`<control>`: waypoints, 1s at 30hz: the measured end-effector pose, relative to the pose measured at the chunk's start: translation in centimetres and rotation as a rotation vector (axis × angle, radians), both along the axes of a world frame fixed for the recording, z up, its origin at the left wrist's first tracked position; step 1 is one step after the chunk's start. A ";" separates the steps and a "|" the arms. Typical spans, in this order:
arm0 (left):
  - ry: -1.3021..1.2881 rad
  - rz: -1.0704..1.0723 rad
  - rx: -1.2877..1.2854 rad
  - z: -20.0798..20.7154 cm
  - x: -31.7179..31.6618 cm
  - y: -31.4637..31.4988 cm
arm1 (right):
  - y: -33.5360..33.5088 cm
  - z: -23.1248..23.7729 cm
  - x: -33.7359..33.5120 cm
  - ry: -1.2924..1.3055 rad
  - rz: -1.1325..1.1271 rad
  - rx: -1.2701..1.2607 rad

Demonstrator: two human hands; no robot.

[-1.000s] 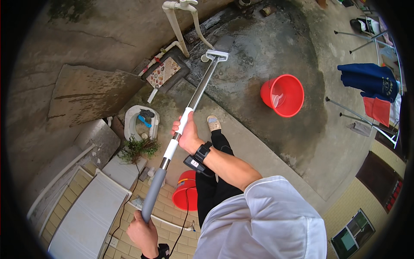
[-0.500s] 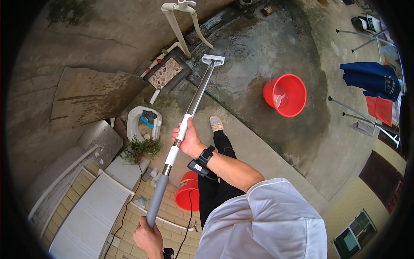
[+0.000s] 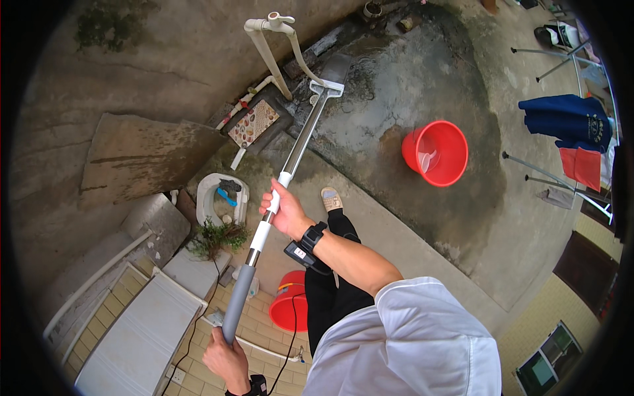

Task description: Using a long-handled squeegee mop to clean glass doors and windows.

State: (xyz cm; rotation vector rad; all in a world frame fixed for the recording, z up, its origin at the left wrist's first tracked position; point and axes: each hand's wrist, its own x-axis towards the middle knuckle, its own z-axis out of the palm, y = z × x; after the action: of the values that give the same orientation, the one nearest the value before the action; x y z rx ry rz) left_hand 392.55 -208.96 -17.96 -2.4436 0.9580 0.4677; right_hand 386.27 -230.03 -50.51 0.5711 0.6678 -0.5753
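A long-handled mop [image 3: 302, 143] slants up across the middle, with a metal pole, white collars and a grey grip. Its white head [image 3: 327, 88] is at the wet concrete, beside the lower end of a bent tap pipe [image 3: 298, 49]. A dark grey flat part shows just beyond the head; what it is, I cannot tell. My right hand [image 3: 285, 210] is closed round the white collar midway down the pole. My left hand [image 3: 226, 360] grips the bottom end of the grey handle. Dark straps with small devices sit on both wrists.
A red bucket [image 3: 434, 153] with something pale inside stands on the wet floor to the right. Another red bucket [image 3: 289, 301] is beside my legs. A white basin [image 3: 222, 199], a plant [image 3: 219, 237] and a leaning board [image 3: 142, 158] are left. Clothes [image 3: 566, 122] hang far right.
My right hand has shifted slightly left with the pole. The mop head has tilted a little, and the dark flat part beyond it shows now. Both hands keep their grip.
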 end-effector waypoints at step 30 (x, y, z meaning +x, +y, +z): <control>0.304 0.431 0.099 15.4 2.9 20.8 | -11.6 -13.7 -6.0 0.318 0.287 -0.276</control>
State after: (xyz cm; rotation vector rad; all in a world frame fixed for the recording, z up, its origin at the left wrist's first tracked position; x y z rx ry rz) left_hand 395.46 -188.12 -2.58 -2.5300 0.4920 1.0316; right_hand 380.28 -241.64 -64.16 0.1194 0.9348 -0.4808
